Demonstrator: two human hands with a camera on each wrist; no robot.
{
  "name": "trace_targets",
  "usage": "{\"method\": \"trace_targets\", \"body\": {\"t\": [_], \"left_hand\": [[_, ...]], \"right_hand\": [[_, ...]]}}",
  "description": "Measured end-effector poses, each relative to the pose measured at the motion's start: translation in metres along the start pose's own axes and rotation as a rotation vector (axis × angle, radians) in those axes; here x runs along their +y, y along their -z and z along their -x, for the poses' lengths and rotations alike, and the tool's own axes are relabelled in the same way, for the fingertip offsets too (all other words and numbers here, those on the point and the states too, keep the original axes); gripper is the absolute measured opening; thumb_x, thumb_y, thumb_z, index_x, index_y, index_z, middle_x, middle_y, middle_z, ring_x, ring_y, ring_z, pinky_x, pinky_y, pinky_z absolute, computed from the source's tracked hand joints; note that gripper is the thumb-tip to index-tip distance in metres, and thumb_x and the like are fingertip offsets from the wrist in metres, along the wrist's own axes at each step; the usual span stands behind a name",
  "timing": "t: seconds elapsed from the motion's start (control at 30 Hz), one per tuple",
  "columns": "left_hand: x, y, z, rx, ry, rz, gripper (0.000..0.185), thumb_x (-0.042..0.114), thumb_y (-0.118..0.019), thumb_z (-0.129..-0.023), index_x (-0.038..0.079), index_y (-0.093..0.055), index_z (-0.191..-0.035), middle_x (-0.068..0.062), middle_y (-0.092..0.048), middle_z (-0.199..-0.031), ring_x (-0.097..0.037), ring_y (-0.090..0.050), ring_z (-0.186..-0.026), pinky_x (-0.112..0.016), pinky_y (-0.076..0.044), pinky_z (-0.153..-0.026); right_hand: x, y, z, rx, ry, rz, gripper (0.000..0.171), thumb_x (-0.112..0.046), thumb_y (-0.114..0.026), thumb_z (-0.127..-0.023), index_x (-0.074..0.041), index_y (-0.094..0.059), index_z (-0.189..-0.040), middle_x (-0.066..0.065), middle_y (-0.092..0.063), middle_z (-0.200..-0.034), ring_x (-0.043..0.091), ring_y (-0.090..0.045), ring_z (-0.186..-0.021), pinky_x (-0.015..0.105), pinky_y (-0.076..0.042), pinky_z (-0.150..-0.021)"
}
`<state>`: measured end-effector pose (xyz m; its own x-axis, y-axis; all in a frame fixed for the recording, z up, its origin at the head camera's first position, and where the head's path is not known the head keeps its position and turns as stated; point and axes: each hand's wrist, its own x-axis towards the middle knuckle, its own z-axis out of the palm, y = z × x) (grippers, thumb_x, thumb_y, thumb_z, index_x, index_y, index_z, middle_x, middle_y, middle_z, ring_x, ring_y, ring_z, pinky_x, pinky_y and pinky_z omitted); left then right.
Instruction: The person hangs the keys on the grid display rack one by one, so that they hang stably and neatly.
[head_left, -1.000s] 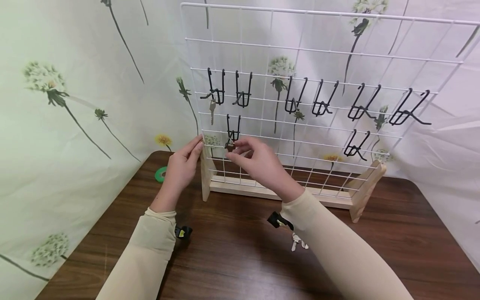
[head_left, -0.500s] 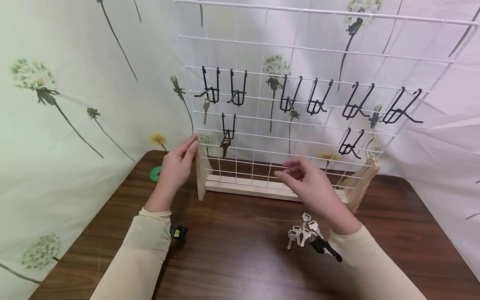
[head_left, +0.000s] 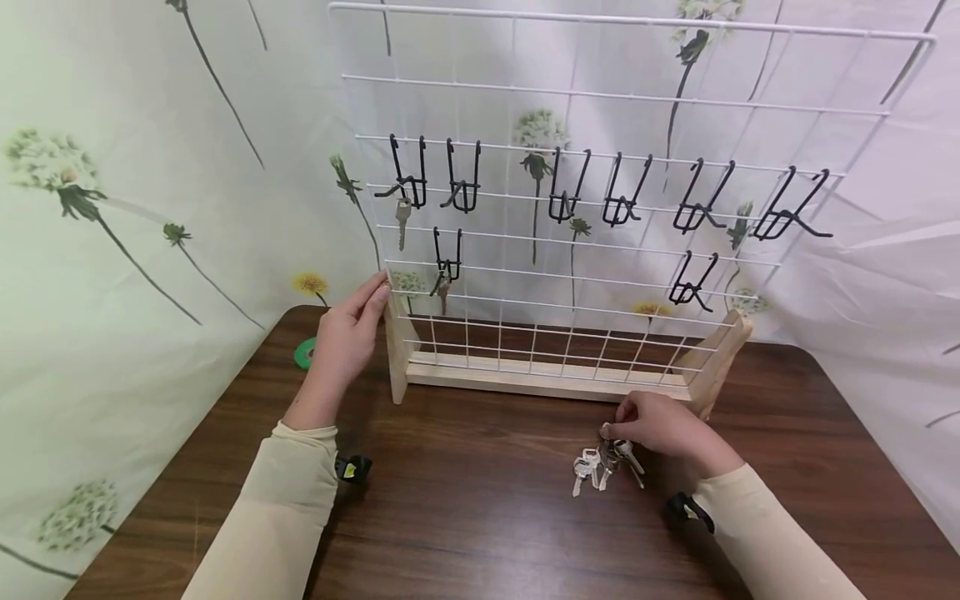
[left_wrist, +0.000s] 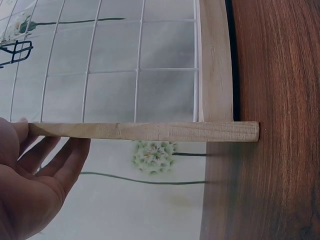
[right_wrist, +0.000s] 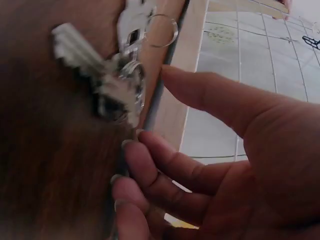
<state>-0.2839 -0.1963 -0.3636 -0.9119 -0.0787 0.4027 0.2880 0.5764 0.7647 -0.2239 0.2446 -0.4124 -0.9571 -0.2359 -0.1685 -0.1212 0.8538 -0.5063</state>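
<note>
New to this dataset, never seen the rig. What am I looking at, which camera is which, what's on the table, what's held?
No robot: a person with bare hands. One picture is from a head camera, the other two from wrist cameras. On the wooden table stands a white wire rack with black hooks; two keys already hang at its left. The left hand holds the rack's wooden post. The right hand reaches the loose pile of keys, fingertips at them; a grip isn't clear.
</note>
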Motion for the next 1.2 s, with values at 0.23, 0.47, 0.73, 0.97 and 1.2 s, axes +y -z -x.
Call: {"method": "trace_targets", "body": {"t": [0.23,0.47,0.73,0.97,1.2], "left_hand": [[-0.001,0.001,0.0,0.008,0.001,0.003,0.048,0.043,-0.051,-0.113,0.022,-0.058,-0.156,-0.011,-0.055,-0.16,-0.035,-0.053,-0.151,-0.058,-0.045,-0.123],[-0.001,0.0,0.0,0.008,-0.008,0.002,0.047,0.042,-0.052,-0.114,0.02,-0.059,-0.155,-0.011,-0.056,-0.16,-0.035,-0.054,-0.15,-0.058,-0.045,-0.123],[0.0,0.002,0.0,0.006,0.001,-0.002,0.048,0.042,-0.051,-0.114,0.021,-0.057,-0.156,-0.012,-0.055,-0.16,-0.035,-0.053,-0.15,-0.058,-0.045,-0.123],[0.0,0.002,0.001,0.008,-0.006,-0.005,0.047,0.041,-0.051,-0.114,0.02,-0.058,-0.156,-0.012,-0.056,-0.16,-0.036,-0.054,-0.15,-0.058,-0.045,-0.123],[0.0,0.001,0.001,0.002,-0.004,-0.001,0.048,0.043,-0.051,-0.114,0.021,-0.058,-0.156,-0.011,-0.055,-0.161,-0.036,-0.053,-0.151,-0.059,-0.045,-0.123]], "right_hand": [[0.007,-0.004,-0.002,-0.038,0.078,-0.05,0.03,-0.026,-0.085,-0.088,-0.006,-0.066,-0.099,0.002,-0.069,-0.085,0.012,-0.059,-0.073,0.029,-0.05,-0.067],[0.01,-0.011,-0.008,-0.044,0.078,-0.104,0.026,-0.023,-0.084,-0.09,-0.008,-0.064,-0.097,0.0,-0.065,-0.08,0.013,-0.058,-0.072,0.027,-0.048,-0.065],[0.005,-0.016,-0.011,-0.02,0.047,-0.082,0.025,-0.028,-0.084,-0.089,-0.008,-0.068,-0.089,-0.001,-0.066,-0.078,0.012,-0.056,-0.068,0.028,-0.046,-0.063],[0.0,-0.016,-0.012,-0.037,0.012,-0.064,0.028,-0.033,-0.085,-0.089,-0.01,-0.069,-0.086,-0.002,-0.065,-0.075,0.012,-0.054,-0.065,0.028,-0.044,-0.061],[-0.002,-0.017,-0.011,-0.039,0.003,-0.063,0.032,-0.038,-0.085,-0.088,-0.013,-0.067,-0.078,-0.005,-0.059,-0.069,0.013,-0.051,-0.063,0.029,-0.042,-0.061]]}}
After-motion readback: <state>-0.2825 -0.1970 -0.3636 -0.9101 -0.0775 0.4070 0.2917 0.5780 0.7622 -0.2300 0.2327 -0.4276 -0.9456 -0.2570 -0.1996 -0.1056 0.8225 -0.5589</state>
